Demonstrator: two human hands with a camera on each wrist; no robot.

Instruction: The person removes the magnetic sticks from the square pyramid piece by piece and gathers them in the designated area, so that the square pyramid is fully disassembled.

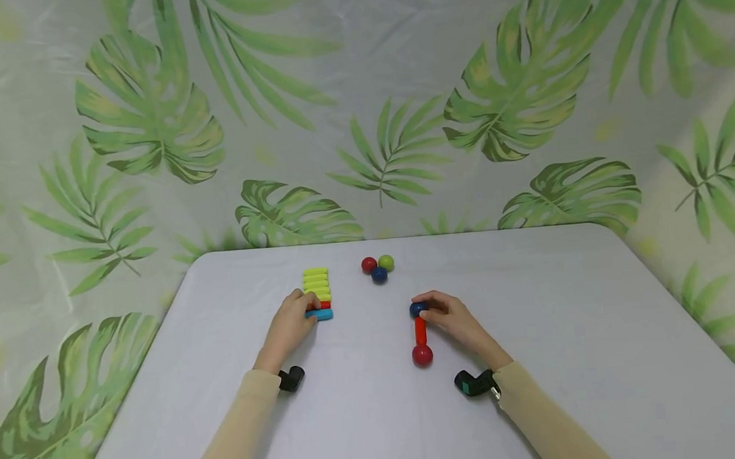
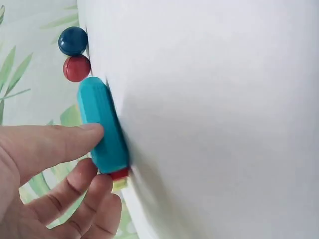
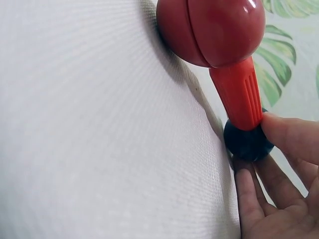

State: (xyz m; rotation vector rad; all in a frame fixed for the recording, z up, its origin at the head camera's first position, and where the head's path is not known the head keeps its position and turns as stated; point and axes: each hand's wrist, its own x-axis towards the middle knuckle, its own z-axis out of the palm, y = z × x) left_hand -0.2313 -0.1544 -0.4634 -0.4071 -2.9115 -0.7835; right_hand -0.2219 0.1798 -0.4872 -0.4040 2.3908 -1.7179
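My left hand (image 1: pixel 290 321) pinches a light-blue ribbed stick (image 2: pixel 99 112), its thumb on the near side and its fingers around the end. That stick lies beside a red stick (image 1: pixel 326 304) and a row of several yellow sticks (image 1: pixel 316 284). Over on the right, my right hand (image 1: pixel 456 321) holds a dark blue ball (image 3: pixel 246 142) between thumb and fingers. A red-orange stick (image 3: pixel 238 94) joins this ball to a larger-looking red ball (image 1: pixel 422 356) nearer me, the three forming a dumbbell on the table.
Beyond the hands, a red ball (image 1: pixel 369 264), a green ball (image 1: pixel 386 262) and a dark blue ball (image 1: pixel 379 275) sit grouped near the far edge of the white table (image 1: pixel 362 412). A leaf-patterned curtain (image 1: pixel 389 148) hangs behind it.
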